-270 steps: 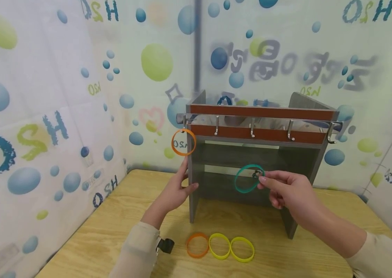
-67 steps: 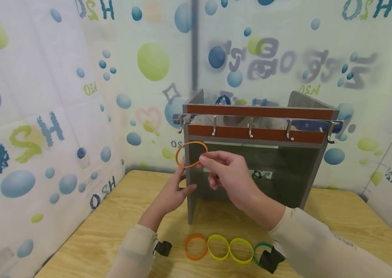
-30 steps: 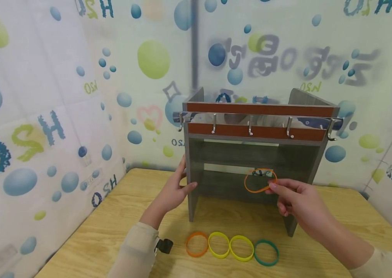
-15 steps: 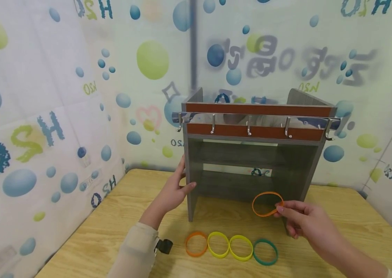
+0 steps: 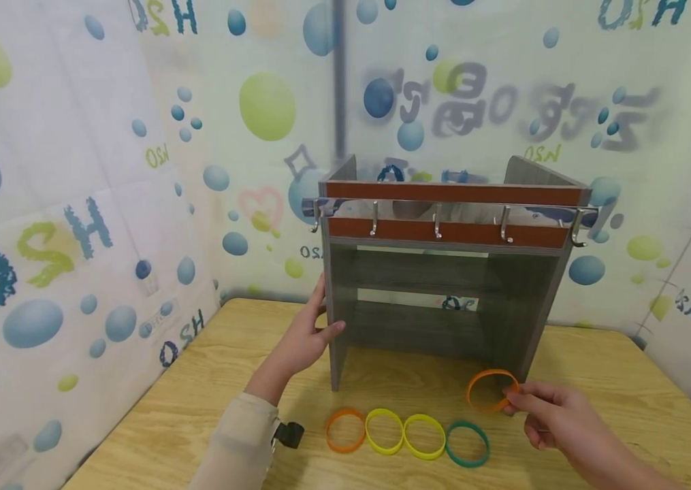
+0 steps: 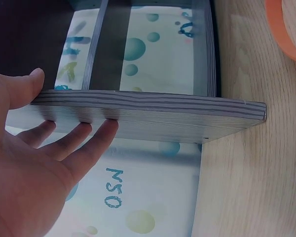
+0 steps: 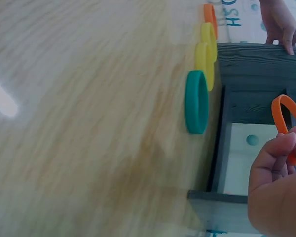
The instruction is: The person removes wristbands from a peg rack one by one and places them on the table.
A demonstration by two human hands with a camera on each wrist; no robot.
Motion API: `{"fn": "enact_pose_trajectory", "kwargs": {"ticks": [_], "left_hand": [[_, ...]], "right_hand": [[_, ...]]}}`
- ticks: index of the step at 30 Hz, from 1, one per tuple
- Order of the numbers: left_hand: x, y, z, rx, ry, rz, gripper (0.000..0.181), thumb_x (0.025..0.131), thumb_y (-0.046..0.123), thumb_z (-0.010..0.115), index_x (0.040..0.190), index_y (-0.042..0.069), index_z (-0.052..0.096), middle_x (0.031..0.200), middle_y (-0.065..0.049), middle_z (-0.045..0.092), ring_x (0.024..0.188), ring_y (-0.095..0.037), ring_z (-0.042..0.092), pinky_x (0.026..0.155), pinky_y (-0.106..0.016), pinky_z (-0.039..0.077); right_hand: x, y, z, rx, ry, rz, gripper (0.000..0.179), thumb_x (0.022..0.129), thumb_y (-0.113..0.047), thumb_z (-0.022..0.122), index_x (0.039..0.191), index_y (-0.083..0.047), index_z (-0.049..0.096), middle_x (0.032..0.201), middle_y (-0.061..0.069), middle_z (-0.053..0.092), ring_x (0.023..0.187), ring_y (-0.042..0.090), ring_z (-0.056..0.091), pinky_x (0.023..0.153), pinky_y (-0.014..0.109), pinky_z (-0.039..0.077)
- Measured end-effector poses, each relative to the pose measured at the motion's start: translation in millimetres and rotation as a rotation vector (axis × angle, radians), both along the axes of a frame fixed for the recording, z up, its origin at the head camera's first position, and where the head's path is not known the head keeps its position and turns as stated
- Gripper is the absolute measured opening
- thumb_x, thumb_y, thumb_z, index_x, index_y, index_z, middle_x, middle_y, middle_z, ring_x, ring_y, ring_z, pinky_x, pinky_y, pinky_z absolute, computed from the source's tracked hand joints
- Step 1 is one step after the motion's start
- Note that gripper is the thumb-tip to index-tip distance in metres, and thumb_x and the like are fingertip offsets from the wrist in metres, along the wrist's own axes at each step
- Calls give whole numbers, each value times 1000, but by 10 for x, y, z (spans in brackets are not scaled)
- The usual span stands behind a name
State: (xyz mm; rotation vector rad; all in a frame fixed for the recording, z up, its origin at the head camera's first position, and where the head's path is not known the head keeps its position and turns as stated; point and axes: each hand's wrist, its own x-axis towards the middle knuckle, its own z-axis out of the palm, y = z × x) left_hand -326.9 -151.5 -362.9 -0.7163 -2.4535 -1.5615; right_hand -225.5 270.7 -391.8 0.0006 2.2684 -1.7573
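My right hand (image 5: 572,422) pinches an orange silicone wristband (image 5: 469,395) by its right side, low in front of the rack's right leg. In the right wrist view thumb and fingers meet on the wristband (image 7: 277,114). My left hand (image 5: 302,337) holds the left side panel (image 6: 153,102) of a grey wooden rack (image 5: 335,306), thumb at its front edge and fingers against its outer face. On the table lie another orange wristband (image 5: 329,441), two yellow wristbands, the left one (image 5: 369,438) and the right one (image 5: 407,446), and a teal wristband (image 5: 469,464), in a row.
A metal rail (image 5: 409,209) with several hooks runs across the rack's top front, nothing hanging on it. The wooden table (image 5: 198,388) reaches back to a patterned curtain (image 5: 265,163) behind and beside the rack.
The teal wristband, earlier in my right hand, now lies at the row's right end. The orange wristband has come off the left hook and moved right and down in my right hand.
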Motion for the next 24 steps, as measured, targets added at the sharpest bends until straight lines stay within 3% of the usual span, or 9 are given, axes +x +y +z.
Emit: {"fn": "enact_pose_trajectory", "kwargs": {"ticks": [6, 11, 24], "left_hand": [[1, 4, 2, 2, 4, -2, 98, 107, 6, 62, 172, 39, -4, 182, -5, 9, 160, -47, 31, 111, -63, 53], [10, 7, 7, -4, -4, 4, 98, 107, 7, 62, 172, 40, -4, 181, -5, 9, 160, -46, 32, 112, -63, 53], [14, 13, 11, 0, -1, 6, 99, 106, 7, 63, 172, 39, -4, 182, -4, 9, 160, -46, 31, 112, -63, 52]], "right_hand": [[20, 143, -98, 38, -24, 6, 46, 111, -32, 57, 134, 7, 65, 100, -6, 71, 67, 12, 57, 63, 27, 51], [32, 244, -173, 51, -31, 7, 38, 112, -29, 56, 126, 2, 71, 97, -8, 71, 66, 11, 57, 60, 26, 50], [101, 381, -361, 118, -173, -34, 46, 109, -32, 61, 129, 9, 69, 98, -3, 74, 73, 13, 60, 62, 23, 53]]}}
